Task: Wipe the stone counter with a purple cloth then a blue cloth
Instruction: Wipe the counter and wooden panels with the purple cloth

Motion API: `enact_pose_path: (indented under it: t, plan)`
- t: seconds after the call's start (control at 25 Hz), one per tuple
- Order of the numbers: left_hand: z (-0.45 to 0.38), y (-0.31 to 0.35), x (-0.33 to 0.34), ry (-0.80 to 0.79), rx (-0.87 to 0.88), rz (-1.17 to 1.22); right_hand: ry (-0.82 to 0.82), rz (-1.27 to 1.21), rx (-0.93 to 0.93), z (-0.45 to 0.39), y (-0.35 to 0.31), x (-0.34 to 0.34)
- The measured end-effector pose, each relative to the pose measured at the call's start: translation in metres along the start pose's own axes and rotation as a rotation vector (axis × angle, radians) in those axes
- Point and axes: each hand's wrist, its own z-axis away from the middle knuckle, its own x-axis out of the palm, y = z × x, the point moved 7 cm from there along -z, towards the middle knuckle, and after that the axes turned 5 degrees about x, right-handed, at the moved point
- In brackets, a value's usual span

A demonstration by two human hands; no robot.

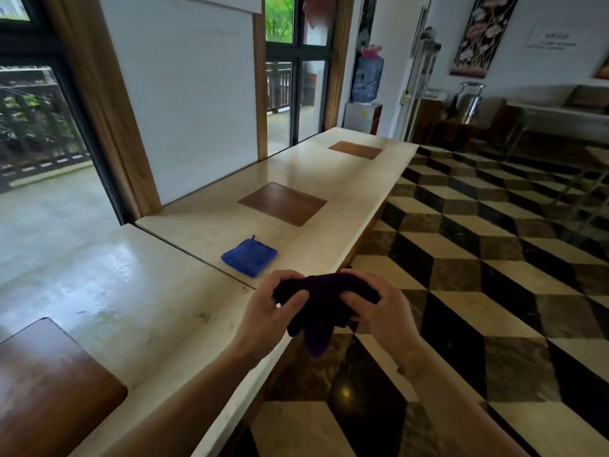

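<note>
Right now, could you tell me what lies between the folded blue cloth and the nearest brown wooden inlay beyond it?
Only bare stone counter separates the folded blue cloth from the brown wooden inlay, as the head view shows.

The folded cloth lies on the counter, behind both hands.

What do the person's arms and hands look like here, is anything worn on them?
Both arms are bare as far up as the picture shows: no sleeves reach into view. The left hand and the right hand wear no gloves, and no ring, watch or bracelet shows on the fingers or wrists. No markings can be made out on either arm.
</note>
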Motion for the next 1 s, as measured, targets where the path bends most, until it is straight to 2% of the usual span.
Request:
enact_pose_path:
  t: [0.24, 0.44, 0.6, 0.76, 0.88, 1.0]
  plan:
    - [-0.086, -0.050, -0.002, 0.046, -0.063, -0.066, -0.100, 0.024, -0.009, -0.119, 0.022, 0.013]
    - [-0.164, -0.111, -0.002, 0.222, -0.167, -0.167, -0.262, 0.033, -0.019, -0.243, 0.051, 0.031]
    - [-0.206, -0.148, 0.011, 0.340, -0.267, -0.239, -0.455, 0.119, -0.028, -0.327, 0.071, 0.042]
    - [-0.216, -0.166, 0.007, 0.467, -0.322, -0.309, -0.662, 0.192, -0.088, -0.374, 0.081, 0.076]
    - [-0.206, -0.178, -0.003, 0.580, -0.353, -0.381, -0.818, 0.268, -0.197, -0.386, 0.085, 0.114]
    - [-0.193, -0.199, -0.004, 0.615, -0.398, -0.488, -0.929, 0.374, -0.322, -0.388, 0.098, 0.142]
